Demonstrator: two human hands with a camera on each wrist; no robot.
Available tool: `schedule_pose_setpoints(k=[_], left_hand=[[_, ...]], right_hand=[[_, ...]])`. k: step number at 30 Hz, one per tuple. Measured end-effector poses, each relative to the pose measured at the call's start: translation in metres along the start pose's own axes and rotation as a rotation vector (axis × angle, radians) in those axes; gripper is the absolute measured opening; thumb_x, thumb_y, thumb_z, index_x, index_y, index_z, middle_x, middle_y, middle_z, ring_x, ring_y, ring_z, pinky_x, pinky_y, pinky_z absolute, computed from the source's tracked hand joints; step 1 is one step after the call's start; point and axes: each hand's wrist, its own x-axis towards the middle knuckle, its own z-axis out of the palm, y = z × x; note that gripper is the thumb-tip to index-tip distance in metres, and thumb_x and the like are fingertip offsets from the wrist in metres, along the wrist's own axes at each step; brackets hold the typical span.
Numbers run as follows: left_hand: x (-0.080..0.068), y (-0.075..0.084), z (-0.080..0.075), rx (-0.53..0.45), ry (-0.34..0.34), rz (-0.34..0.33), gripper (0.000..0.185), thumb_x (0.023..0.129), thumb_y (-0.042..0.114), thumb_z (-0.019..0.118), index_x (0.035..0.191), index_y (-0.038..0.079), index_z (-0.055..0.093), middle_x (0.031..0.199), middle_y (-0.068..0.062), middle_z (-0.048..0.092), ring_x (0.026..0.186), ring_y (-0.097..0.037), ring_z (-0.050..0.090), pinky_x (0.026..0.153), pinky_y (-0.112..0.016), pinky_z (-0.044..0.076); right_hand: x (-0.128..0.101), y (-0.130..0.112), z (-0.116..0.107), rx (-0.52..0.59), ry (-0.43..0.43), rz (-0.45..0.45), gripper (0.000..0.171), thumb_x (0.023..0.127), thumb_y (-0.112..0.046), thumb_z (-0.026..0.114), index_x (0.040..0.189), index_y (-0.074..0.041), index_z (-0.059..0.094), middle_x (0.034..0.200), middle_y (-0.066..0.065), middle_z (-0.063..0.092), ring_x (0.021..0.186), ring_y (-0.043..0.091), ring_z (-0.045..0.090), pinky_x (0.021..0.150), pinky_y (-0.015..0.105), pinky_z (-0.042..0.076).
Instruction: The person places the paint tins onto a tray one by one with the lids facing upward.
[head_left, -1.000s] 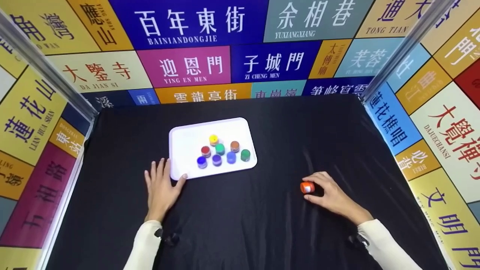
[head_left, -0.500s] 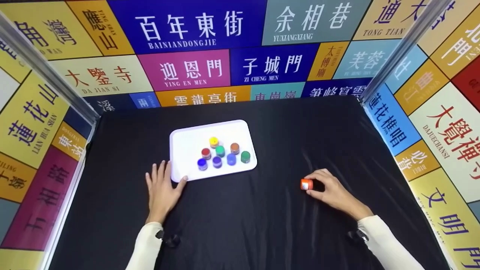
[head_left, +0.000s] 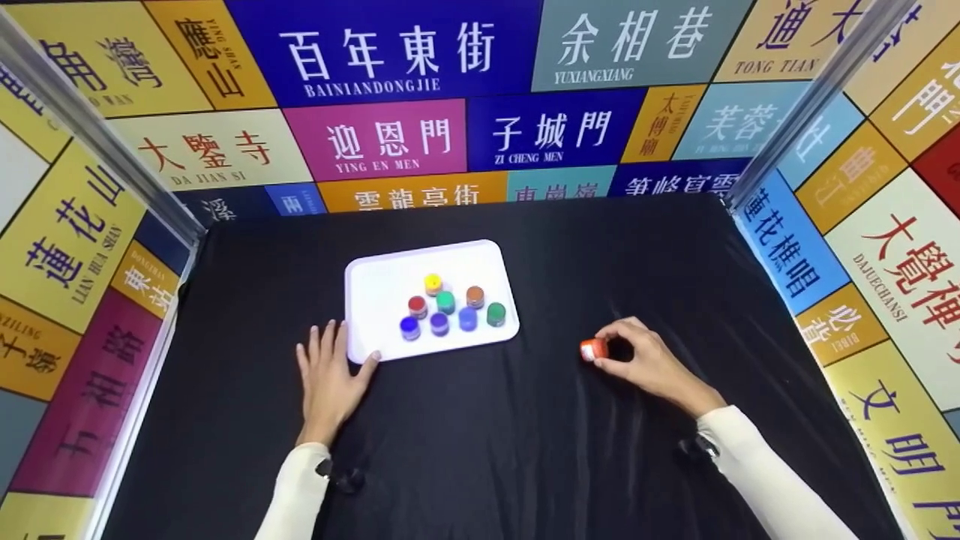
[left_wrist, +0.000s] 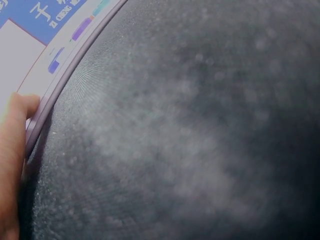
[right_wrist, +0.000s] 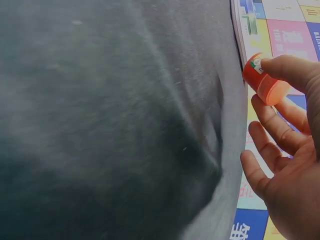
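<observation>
While the right hand (head_left: 649,364) pinches an orange jar (head_left: 592,349) above the black cloth (head_left: 525,450), right of the white tray (head_left: 375,281) holding eight coloured jars (head_left: 445,303), the left hand (head_left: 328,379) lies flat, thumb touching the tray's corner.

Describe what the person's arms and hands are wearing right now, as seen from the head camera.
Both hands are bare: the left hand and right hand show no gloves or rings. Each forearm wears a snug, cream-white long sleeve, left sleeve and right sleeve, ending at the wrist. A small dark device sits at each wrist, by the left cuff and right cuff.
</observation>
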Motion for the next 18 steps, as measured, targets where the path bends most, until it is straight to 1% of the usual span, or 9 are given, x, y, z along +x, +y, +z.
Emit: schedule_pose_setpoints(k=[4,8,11,14,18], left_hand=[[0.000,0.000,0.001,0.006,-0.005,0.001,0.090,0.102,0.056,0.071,0.168,0.001,0.042,0.174,-0.027,0.037,0.167,-0.049,0.015,0.133,-0.067,-0.003],[0.000,0.000,0.000,0.012,-0.006,0.000,0.090,0.102,0.057,0.071,0.167,0.001,0.043,0.173,-0.027,0.037,0.167,-0.049,0.016,0.133,-0.068,-0.002],[0.001,0.000,0.000,0.010,-0.007,0.002,0.090,0.103,0.057,0.070,0.168,0.001,0.042,0.174,-0.026,0.037,0.167,-0.049,0.015,0.133,-0.068,-0.002],[0.001,0.000,-0.001,0.009,-0.009,0.004,0.090,0.103,0.057,0.070,0.168,0.002,0.042,0.174,-0.026,0.037,0.167,-0.049,0.015,0.133,-0.068,-0.002],[0.001,0.000,-0.002,0.010,-0.006,0.002,0.090,0.103,0.057,0.070,0.168,0.002,0.042,0.174,-0.026,0.037,0.167,-0.049,0.016,0.133,-0.067,-0.002]], right_hand=[[0.012,-0.002,0.005,0.008,-0.025,0.022,0.038,0.080,-0.007,0.098,0.113,-0.009,0.079,0.111,0.003,0.074,0.106,0.024,0.066,0.096,0.032,0.050],[0.027,-0.004,0.011,0.006,-0.016,0.025,0.035,0.083,-0.015,0.099,0.113,-0.011,0.081,0.108,0.002,0.074,0.105,0.024,0.067,0.094,0.037,0.051],[0.038,-0.006,0.016,0.000,-0.018,0.036,0.033,0.085,-0.023,0.099,0.112,-0.013,0.082,0.107,0.000,0.074,0.104,0.023,0.066,0.094,0.035,0.051],[0.048,-0.007,0.020,-0.015,-0.048,0.036,0.033,0.086,-0.027,0.098,0.112,-0.014,0.081,0.107,-0.001,0.073,0.105,0.021,0.065,0.094,0.033,0.050],[0.060,-0.011,0.026,-0.045,-0.092,0.010,0.034,0.088,-0.030,0.096,0.113,-0.013,0.080,0.107,0.000,0.072,0.104,0.023,0.064,0.093,0.037,0.052]])
